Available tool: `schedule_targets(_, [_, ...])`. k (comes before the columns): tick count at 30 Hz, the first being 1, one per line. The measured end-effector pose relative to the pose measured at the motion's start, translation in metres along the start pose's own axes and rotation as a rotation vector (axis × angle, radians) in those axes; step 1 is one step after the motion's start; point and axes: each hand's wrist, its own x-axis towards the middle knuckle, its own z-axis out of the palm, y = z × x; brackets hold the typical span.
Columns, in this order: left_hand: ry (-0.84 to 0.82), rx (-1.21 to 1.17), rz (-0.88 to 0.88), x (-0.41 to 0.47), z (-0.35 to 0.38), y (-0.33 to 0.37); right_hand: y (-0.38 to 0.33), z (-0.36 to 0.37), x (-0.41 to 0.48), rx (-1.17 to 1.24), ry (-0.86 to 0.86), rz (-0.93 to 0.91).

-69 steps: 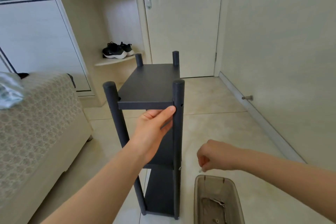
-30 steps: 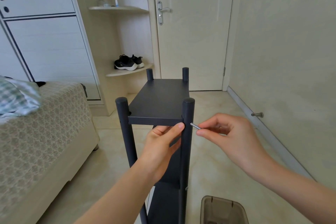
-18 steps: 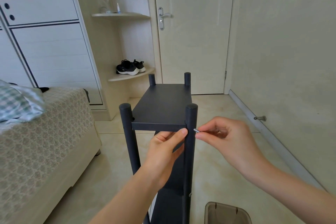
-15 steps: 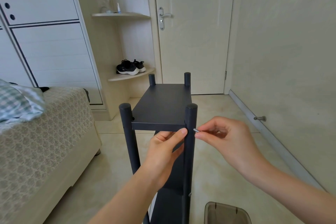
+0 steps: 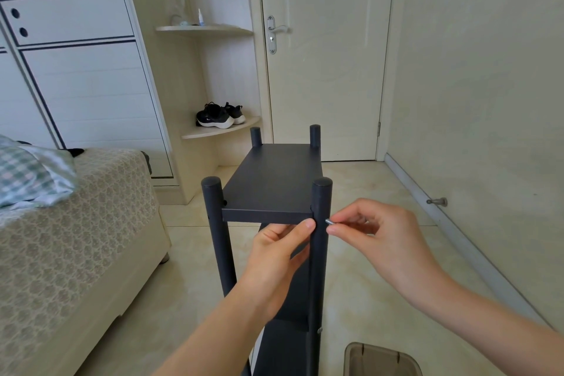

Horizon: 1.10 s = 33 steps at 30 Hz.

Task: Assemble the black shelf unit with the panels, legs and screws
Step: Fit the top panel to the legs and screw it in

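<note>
Screw held at the near right leg of the black shelf

The shelf unit [image 5: 274, 189] stands upright on the tiled floor [image 5: 189, 278], its feet cut off by the lower edge of the frame. The left hand [image 5: 276, 256] and forearm hide much of the lower panels. At the bottom edge, a translucent brown bin [image 5: 381, 360] shows only its rim and part of 1 wall; its contents cannot be made out.

The left hand reaches up from below, fingers curled under the front edge of the top panel [image 5: 271, 180], thumb tip pressed where that edge meets the near right leg [image 5: 320, 241]; it grips the panel corner. The right hand [image 5: 375, 235] comes in from the right, thumb and forefinger pinched on a small silver screw [image 5: 329, 221], the other fingers loosely bent. The screw tip sits at the leg's outer side, level with the top panel; whether it has entered a hole cannot be told
</note>
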Motion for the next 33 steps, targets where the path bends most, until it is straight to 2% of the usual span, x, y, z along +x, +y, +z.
schedule_targets(15, [0.001, -0.016, 0.004, 0.0008, -0.001, -0.0003, -0.0003, 0.0033, -0.0033, -0.082, 0.015, -0.086])
schedule_targets(33, [0.003, 0.004, 0.012, -0.0002, -0.0001, 0.0008, 0.0004, 0.004, -0.0039, -0.039, 0.028, -0.039])
